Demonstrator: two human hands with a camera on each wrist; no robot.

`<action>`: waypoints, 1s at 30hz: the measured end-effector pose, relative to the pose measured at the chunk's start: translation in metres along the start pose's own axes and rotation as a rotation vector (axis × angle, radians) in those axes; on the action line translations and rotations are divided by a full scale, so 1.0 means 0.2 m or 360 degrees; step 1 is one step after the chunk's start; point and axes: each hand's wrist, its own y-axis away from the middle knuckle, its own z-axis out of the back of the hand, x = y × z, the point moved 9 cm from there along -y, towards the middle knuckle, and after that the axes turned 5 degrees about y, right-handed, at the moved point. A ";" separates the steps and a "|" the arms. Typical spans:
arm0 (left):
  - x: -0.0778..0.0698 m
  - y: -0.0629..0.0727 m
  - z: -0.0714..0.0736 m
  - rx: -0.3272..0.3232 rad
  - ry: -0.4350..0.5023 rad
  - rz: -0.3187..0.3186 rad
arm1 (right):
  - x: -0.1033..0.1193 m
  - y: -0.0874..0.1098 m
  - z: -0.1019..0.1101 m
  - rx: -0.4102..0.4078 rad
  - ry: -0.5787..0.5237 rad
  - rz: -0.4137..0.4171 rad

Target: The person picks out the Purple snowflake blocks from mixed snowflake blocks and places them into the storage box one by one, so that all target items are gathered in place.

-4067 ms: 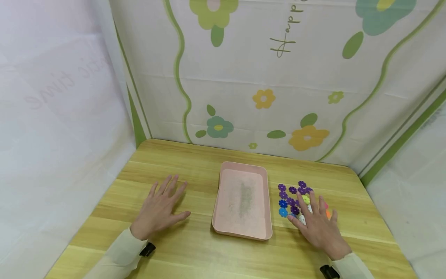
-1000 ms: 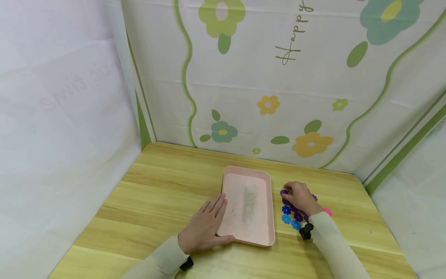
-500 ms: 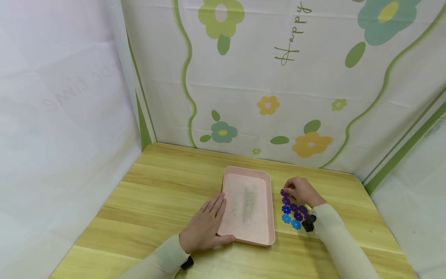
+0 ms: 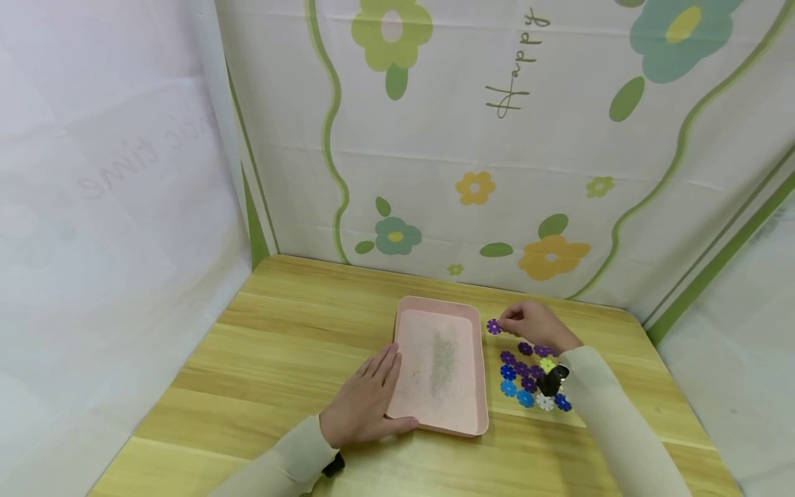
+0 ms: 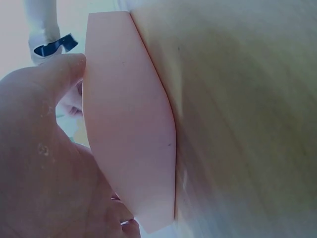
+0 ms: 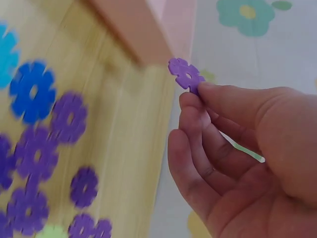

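Observation:
Between thumb and fingertips, my right hand [image 4: 539,326] pinches a purple snowflake building disc [image 4: 493,326], raised just beyond the tray's right side. The right wrist view shows the purple disc [image 6: 187,74] standing out past the thumb tip. My left hand [image 4: 363,407] rests with straight fingers on the left rim of a shallow pink tray [image 4: 435,321], its thumb along the near corner. In the left wrist view the tray's outer wall [image 5: 129,114] is seen from the side, and most fingertips are hidden behind it. A grey smudge marks the tray floor.
Several more snowflake discs lie right of the tray: purple [image 4: 522,368], dark blue [image 4: 508,373], light blue [image 4: 508,388], yellow [image 4: 547,364] and white [image 4: 545,402]. The right wrist strap covers some. A printed cloth [image 4: 428,152] hangs behind the wooden table [image 4: 298,324].
The left hand has moved from the table onto the tray's rim. The right hand, flat over the discs earlier, has picked up a purple disc and lifted it left toward the tray.

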 end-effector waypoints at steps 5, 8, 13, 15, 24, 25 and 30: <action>0.01 0.00 0.00 0.0030 -0.0006 0.0022 | 0.13 -0.05 -0.04 0.0015 -0.0056 0.0030; 0.01 0.00 -0.01 0.0038 -0.0006 0.0021 | 0.21 -0.10 -0.08 0.0031 -0.0103 0.0051; 0.01 0.01 -0.02 0.0062 -0.0006 0.0025 | 0.34 -0.18 -0.17 0.0072 -0.0185 0.0069; 0.01 0.01 -0.02 0.0069 -0.0016 0.0026 | 0.38 -0.21 -0.20 0.0078 -0.0213 0.0061; 0.01 0.01 -0.03 0.0112 -0.0049 0.0045 | 0.48 -0.35 -0.37 0.0050 -0.0347 -0.0040; 0.01 0.01 -0.03 0.0119 -0.0053 0.0050 | 0.49 -0.36 -0.39 0.0035 -0.0359 -0.0051; 0.01 0.02 -0.03 0.0116 -0.0077 0.0051 | 0.50 -0.39 -0.45 -0.0017 -0.0413 -0.0084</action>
